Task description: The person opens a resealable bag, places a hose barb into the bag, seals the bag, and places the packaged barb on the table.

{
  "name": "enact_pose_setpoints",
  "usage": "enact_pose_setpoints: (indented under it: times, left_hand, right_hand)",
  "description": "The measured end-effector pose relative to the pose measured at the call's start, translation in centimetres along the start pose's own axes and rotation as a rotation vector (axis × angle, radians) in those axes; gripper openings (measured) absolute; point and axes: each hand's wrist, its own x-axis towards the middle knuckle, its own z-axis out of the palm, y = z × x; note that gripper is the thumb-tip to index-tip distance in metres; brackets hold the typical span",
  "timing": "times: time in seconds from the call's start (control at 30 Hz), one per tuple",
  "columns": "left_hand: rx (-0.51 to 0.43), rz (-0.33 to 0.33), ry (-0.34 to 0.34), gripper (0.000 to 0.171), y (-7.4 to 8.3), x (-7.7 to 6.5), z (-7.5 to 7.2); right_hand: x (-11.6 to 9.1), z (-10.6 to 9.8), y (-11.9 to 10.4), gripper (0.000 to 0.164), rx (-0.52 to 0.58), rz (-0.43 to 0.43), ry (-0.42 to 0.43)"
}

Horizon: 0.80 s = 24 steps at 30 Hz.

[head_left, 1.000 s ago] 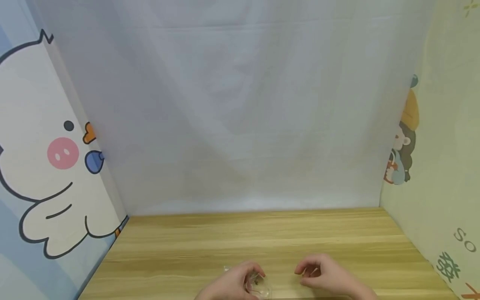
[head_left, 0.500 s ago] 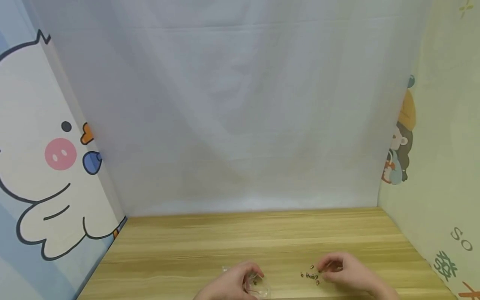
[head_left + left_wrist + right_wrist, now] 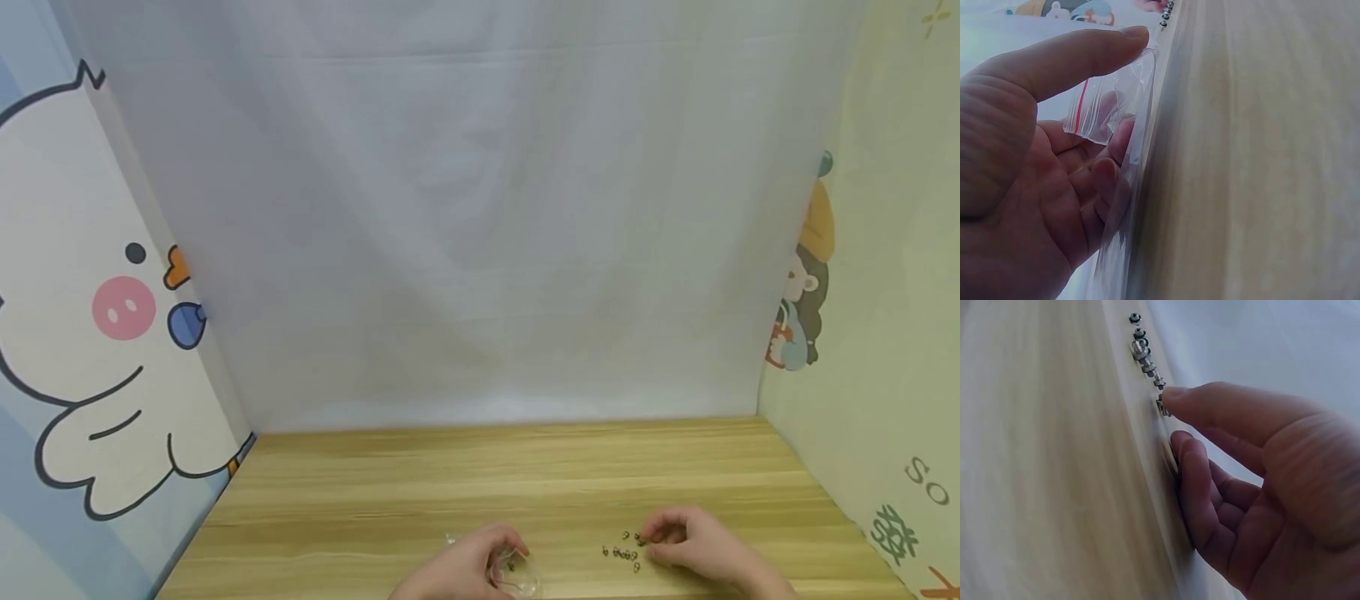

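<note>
My left hand [image 3: 467, 568] holds a small clear zip bag [image 3: 529, 578], its thumb and fingers curled about it. A red line runs along the seal of the bag [image 3: 1080, 106] in the left wrist view, and a small dark piece shows inside it from the head. Several tiny metal fittings [image 3: 626, 555] lie scattered on the table between the hands. Right beside them is my right hand [image 3: 697, 546], thumb and forefinger apart with nothing visible between them. In the right wrist view the thumb tip sits by the nearest of the metal fittings [image 3: 1161, 405]; whether it touches is unclear.
The wood-grain table [image 3: 360, 492] runs back to a white curtain [image 3: 480, 250]. A cartoon-printed panel [image 3: 67, 333] stands on the left and a pale yellow-green panel [image 3: 885, 333] on the right.
My right hand has moved to the right, and the metal fittings now lie in view on the table, one more by its fingertips than half a second ago. The left hand stays with the bag.
</note>
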Motion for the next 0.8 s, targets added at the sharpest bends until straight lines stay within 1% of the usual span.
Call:
enact_pose_setpoints:
  times: [0.2, 0.47, 0.63, 0.8]
  left_hand:
    - [0.009, 0.003, -0.008, 0.048, 0.07, 0.07, -0.13]
    - [0.001, -0.003, -0.012, 0.049, 0.02, 0.07, -0.1]
    - [-0.005, -0.002, -0.013, 0.049, 0.0, 0.08, -0.09]
    - [-0.007, 0.0, -0.012, 0.048, -0.02, 0.07, -0.07]
  right_hand:
    - [0.1, 0.38, 0.02, 0.013, -0.051, -0.008, 0.027]
    - [0.27, 0.61, 0.04, 0.012, -0.079, -0.001, 0.035]
    - [0.29, 0.78, 0.21, 0.012, -0.108, -0.01, 0.056]
    - [0.32, 0.88, 0.33, 0.013, -0.124, 0.002, 0.068]
